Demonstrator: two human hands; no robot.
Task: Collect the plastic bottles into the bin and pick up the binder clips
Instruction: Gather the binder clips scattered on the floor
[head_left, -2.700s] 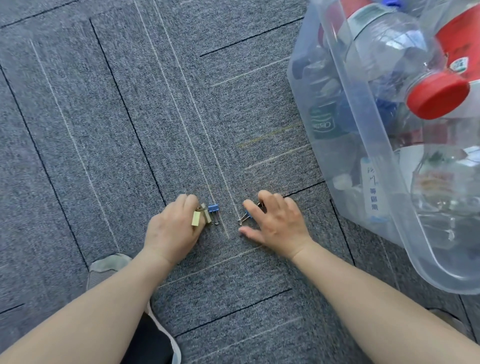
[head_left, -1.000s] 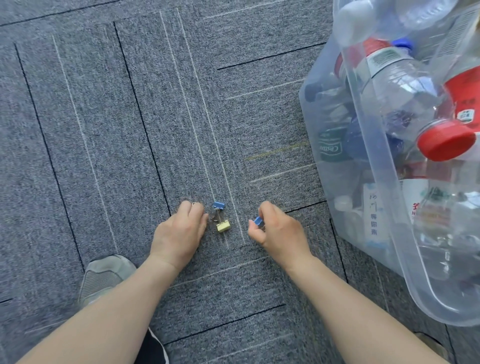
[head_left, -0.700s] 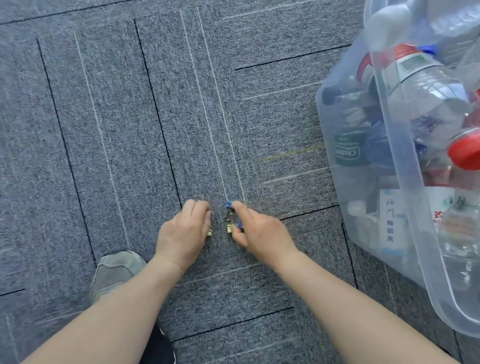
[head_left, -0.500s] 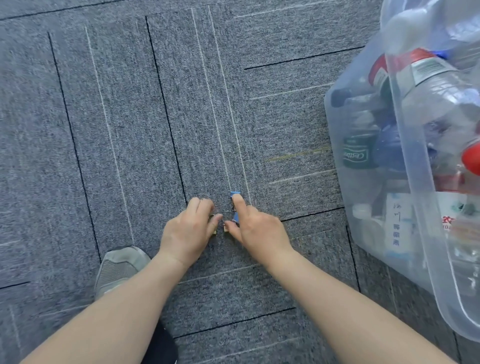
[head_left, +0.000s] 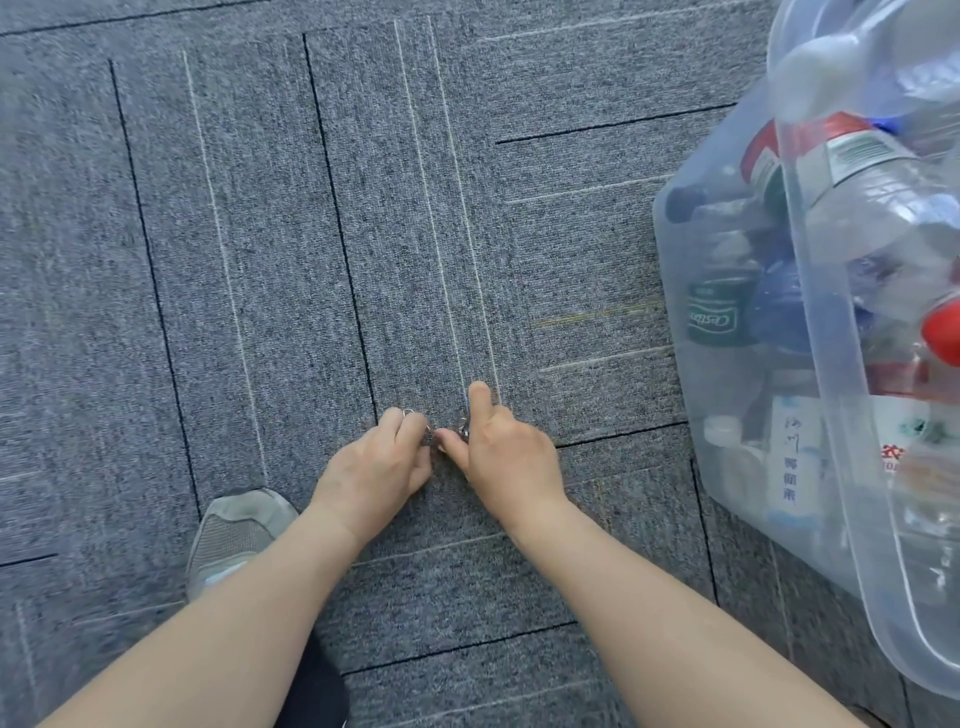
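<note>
Both my hands rest on the grey carpet, nearly touching. My left hand (head_left: 379, 465) is curled around binder clips; a wire loop (head_left: 408, 413) pokes out above its fingers. My right hand (head_left: 506, 449) pinches binder clips (head_left: 462, 428) against the floor, with a sliver of blue showing beside the forefinger. The clips are mostly hidden by the fingers. A clear plastic bin (head_left: 810, 332) stands at the right, holding several plastic bottles (head_left: 883, 208), one with a red cap (head_left: 943, 332).
The floor is grey carpet tile (head_left: 260, 234) with dark and light lines. My grey shoe (head_left: 236, 530) sits just left of my left forearm. The bin's rim reaches close to my right arm.
My right hand moved left from beside the bin to meet my left hand, covering the loose blue and yellow clips. The view shifted, so the bin sits farther right.
</note>
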